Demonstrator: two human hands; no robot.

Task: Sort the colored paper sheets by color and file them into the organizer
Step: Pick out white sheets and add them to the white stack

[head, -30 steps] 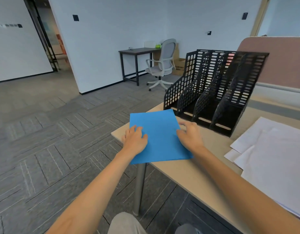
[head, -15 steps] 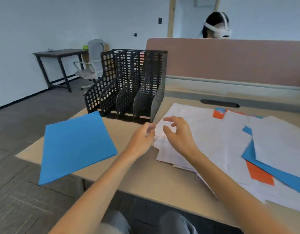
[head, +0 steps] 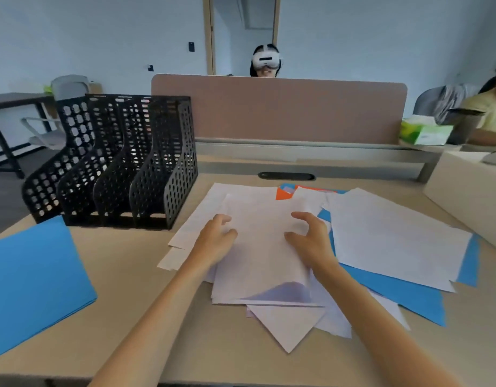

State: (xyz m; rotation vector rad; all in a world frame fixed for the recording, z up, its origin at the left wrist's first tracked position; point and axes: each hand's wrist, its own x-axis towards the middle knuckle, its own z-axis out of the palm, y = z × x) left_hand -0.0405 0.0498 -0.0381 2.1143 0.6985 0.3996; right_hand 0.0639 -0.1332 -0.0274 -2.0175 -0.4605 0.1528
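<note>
A messy pile of white sheets (head: 258, 247) covers the middle of the desk, with blue sheets (head: 403, 294) and an orange sheet (head: 283, 194) showing under it. My left hand (head: 216, 241) rests on the pile's left part with loosely bent fingers. My right hand (head: 311, 238) rests on the same top sheet, fingers spread and slightly curled. A neat blue stack (head: 32, 280) lies at the desk's left edge. The black perforated organizer (head: 115, 169) with several slots stands behind it, and its slots look empty.
A pink-brown divider panel (head: 277, 107) runs along the desk's far edge. A person with a white headset sits behind it, another person sits at the far right. A green tissue box (head: 425, 132) and a white box (head: 464, 191) stand on the right.
My view swung right from the blue stack to the mixed pile. Both hands left the blue stack and now lie on the white sheets.
</note>
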